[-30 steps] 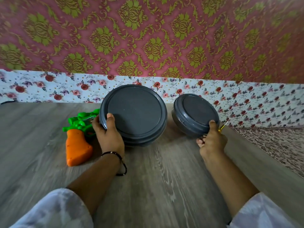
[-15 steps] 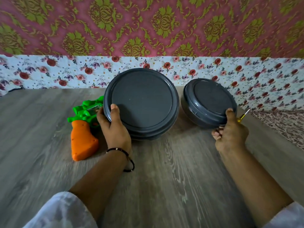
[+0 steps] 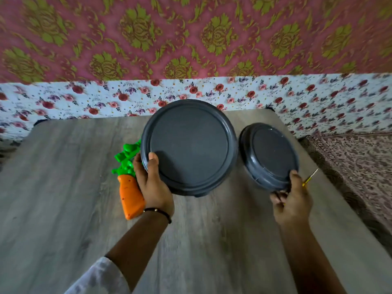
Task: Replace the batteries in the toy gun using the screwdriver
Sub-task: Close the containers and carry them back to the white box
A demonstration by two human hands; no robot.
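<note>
A toy gun (image 3: pixel 129 187) with a green body and an orange carrot-shaped grip lies on the wooden table, partly hidden behind my left hand. My left hand (image 3: pixel 151 183) grips the near left rim of a large dark grey lidded container (image 3: pixel 188 145), thumb on the lid. My right hand (image 3: pixel 291 200) holds the near rim of a smaller grey lidded container (image 3: pixel 269 155), which is tilted toward me. A thin yellow-handled screwdriver (image 3: pixel 310 176) sticks out just right of that hand. No batteries are in sight.
The wooden table (image 3: pixel 63 198) ends at a flowered cloth (image 3: pixel 106 100) along the back wall. A patterned mat (image 3: pixel 360 162) lies beyond the table's right edge.
The view has pulled back and tilted, so both containers sit lower in the frame. Both hands keep their hold on the containers. The smaller container looks more tilted.
</note>
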